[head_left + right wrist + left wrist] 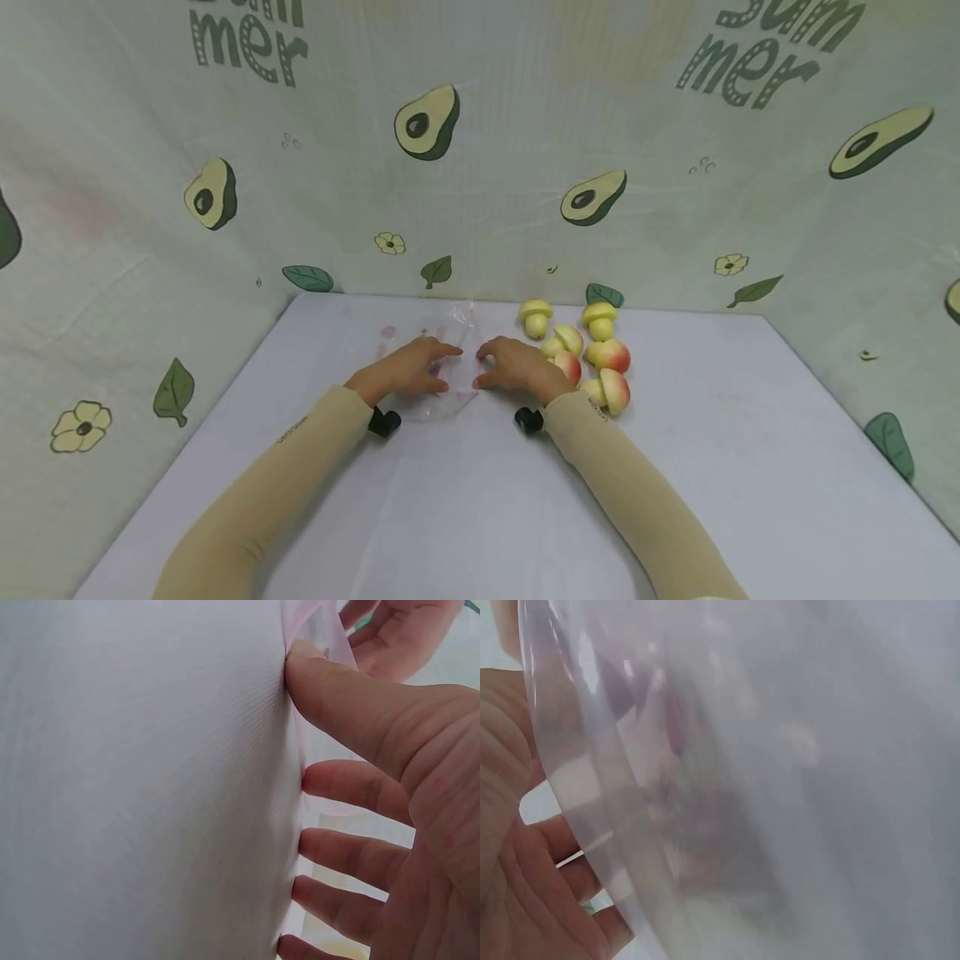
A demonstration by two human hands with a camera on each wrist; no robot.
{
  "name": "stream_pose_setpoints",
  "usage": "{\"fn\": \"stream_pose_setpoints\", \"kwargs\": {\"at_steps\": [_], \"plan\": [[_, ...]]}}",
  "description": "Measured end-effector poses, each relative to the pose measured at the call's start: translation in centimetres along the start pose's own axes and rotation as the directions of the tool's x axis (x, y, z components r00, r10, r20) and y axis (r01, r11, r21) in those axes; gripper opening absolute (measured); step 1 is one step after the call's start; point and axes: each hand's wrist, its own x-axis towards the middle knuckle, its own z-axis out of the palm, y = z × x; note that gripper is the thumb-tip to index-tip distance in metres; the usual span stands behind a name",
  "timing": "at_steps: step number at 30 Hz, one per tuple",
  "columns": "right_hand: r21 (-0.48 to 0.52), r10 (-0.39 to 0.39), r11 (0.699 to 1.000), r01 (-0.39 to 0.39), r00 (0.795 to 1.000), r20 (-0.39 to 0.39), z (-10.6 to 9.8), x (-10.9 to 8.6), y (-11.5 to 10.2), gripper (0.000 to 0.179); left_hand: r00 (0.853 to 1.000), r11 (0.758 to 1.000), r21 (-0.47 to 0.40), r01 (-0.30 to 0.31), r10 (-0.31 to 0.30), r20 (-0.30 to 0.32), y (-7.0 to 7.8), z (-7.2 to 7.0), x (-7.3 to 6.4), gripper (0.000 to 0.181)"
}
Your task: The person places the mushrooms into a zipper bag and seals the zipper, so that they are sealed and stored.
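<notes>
A clear plastic bag [442, 407] with pink print lies flat on the table, toward its back. My left hand [412, 365] is over the bag's left part, thumb and index finger spread apart. In the left wrist view, the see-through film [705, 825] covers much of the picture and crosses in front of the fingers [577, 877]. My right hand [517, 365] is at the bag's right edge, facing the left. In the right wrist view its separated fingertips [319, 780] press on the white surface, beside the bag's pinkish film [341, 649].
Several mushroom-shaped pieces [600, 321], yellow and some with red caps, stand and lie close to my right wrist. Behind the white table [712, 433] hangs a cloth backdrop [495, 208] printed with avocados; it also walls both sides.
</notes>
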Motion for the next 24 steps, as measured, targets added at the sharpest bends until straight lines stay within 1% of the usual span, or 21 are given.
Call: {"fn": "stream_pose_setpoints", "kwargs": {"at_steps": [3, 6, 9, 11, 14, 20, 24], "plan": [[0.007, 0.000, 1.000, 0.000, 1.000, -0.003, -0.1, 0.0, 0.0, 0.055, 1.000, 0.999, -0.038, -0.023, 0.023, 0.000, 0.3, -0.2, 0.1, 0.059], [0.016, 0.001, 1.000, -0.001, 1.000, -0.004, -0.1, 0.0, 0.0, 0.056, 1.000, 0.996, -0.084, -0.020, 0.021, 0.014, 0.5, -0.1, 0.3, 0.055], [0.024, 0.003, 1.000, -0.003, 1.000, -0.004, -0.1, -0.1, 0.0, 0.056, 0.999, 0.988, -0.152, 0.018, -0.013, 0.036, 0.7, 0.1, 0.5, 0.052], [0.025, 0.008, 1.000, -0.008, 1.000, -0.004, 0.0, -0.1, 0.0, 0.056, 0.998, 0.978, -0.202, 0.048, -0.040, 0.046, 0.7, 0.2, 0.6, 0.052], [0.022, 0.012, 1.000, -0.012, 1.000, -0.003, 0.0, -0.1, -0.1, 0.055, 0.997, 0.964, -0.256, 0.065, -0.054, 0.048, 0.6, 0.4, 0.8, 0.053], [0.009, 0.010, 1.000, -0.010, 1.000, 0.003, -0.1, -0.1, -0.2, 0.055, 0.996, 0.952, -0.294, 0.089, -0.082, 0.036, 0.4, 0.4, 1.1, 0.055], [0.012, 0.008, 1.000, -0.008, 1.000, 0.004, -0.1, 0.0, -0.3, 0.055, 0.997, 0.950, -0.302, 0.078, -0.075, 0.018, 0.3, 0.6, 1.2, 0.058]]}}
